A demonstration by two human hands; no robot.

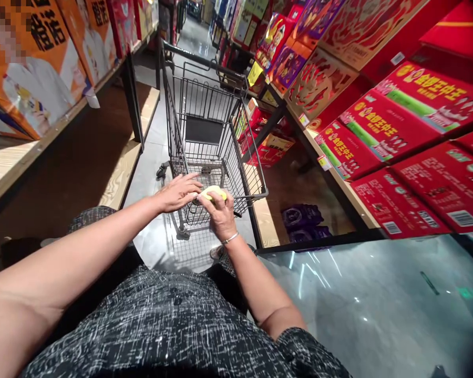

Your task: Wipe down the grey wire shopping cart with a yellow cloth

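A small yellow cloth (pixel 213 193) lies bunched on the near rim of a wire shopping cart (pixel 205 136). My right hand (pixel 219 214) is closed over the cloth from the near side, a thin bracelet on its wrist. My left hand (pixel 178 192) lies flat beside it with fingers stretched toward the cloth, touching the cart's rim. The cart basket looks empty, with a dark panel at its far end.
Red gift boxes (pixel 382 131) fill the slanted shelves on the right. Orange boxes (pixel 39 58) stand on a wooden shelf at the left. Dark purple packs (pixel 305 220) sit on the low right shelf. A glossy tiled aisle (pixel 197 37) runs ahead beyond the cart.
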